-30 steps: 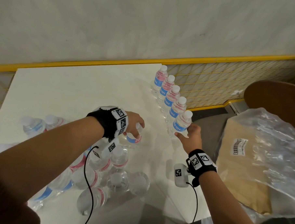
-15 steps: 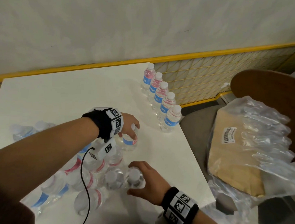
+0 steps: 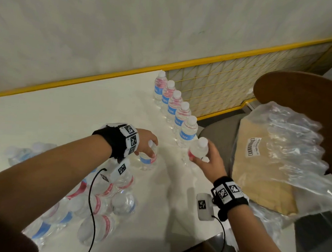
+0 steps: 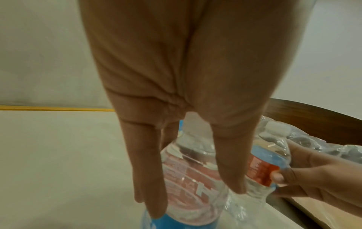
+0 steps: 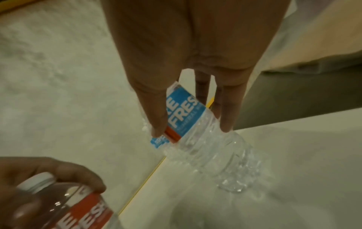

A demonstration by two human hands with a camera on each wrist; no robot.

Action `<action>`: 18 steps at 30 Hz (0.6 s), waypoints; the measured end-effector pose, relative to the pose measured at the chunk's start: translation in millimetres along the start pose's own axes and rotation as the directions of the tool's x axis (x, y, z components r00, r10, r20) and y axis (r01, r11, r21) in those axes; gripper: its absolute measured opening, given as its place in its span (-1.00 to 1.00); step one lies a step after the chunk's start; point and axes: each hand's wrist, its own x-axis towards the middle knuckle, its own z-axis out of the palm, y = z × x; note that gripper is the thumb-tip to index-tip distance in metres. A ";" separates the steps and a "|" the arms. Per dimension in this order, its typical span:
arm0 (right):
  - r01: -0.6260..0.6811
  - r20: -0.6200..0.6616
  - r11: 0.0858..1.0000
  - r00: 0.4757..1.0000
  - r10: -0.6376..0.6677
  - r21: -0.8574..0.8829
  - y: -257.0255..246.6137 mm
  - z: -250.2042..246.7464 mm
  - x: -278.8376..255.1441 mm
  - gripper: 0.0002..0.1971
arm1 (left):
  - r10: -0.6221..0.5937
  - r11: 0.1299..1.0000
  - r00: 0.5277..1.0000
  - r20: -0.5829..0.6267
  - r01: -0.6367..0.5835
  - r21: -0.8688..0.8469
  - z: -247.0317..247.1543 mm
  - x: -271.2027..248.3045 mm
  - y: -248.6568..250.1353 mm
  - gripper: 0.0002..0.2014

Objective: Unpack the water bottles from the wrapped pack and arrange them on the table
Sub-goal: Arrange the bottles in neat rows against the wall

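A row of several upright water bottles with blue and red labels stands along the right edge of the white table. My right hand grips one more bottle by its label at the near end of that row. In the right wrist view this bottle is tilted, its base low over the table. My left hand holds the top of an upright bottle at the table's middle; its fingers reach down the bottle. The pack of remaining bottles lies at the near left, partly under my left arm.
Right of the table, a chair with a brown wooden back carries crumpled clear air-cushion wrapping and a cardboard sheet. A yellow-framed mesh panel runs behind the row. Bare tabletop lies at the far left.
My right hand left the row's end, reached to the pack, took a bottle and carried it to the near end of the row. My left hand kept holding its bottle.
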 end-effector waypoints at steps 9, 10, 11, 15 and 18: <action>-0.006 0.118 0.996 0.993 -0.004 0.087 5.7 -14.1 22.6 -0.45 | -0.014 1.000 1.000 -0.009 0.014 -0.014 0.0 -3.5 2.2 -0.45; 0.002 0.135 0.997 0.991 -0.014 0.083 5.2 -13.7 22.3 -0.42 | -0.016 1.000 1.000 -0.008 0.016 -0.009 -0.2 -4.1 2.7 -0.45; 0.006 0.138 0.997 0.990 -0.016 0.076 4.5 -12.0 21.9 -0.39 | -0.015 1.000 1.000 -0.007 0.015 -0.003 -0.6 -4.4 3.1 -0.45; 0.010 0.082 1.000 0.997 -0.013 0.028 6.4 -1.9 22.9 -0.21 | -0.024 1.000 1.000 -0.003 0.024 0.008 -1.8 -6.1 4.0 -0.44; -0.024 0.045 0.999 0.999 0.022 0.046 6.6 2.2 20.9 -0.27 | -0.018 1.000 1.000 -0.006 0.018 0.013 -1.4 -8.4 4.5 -0.45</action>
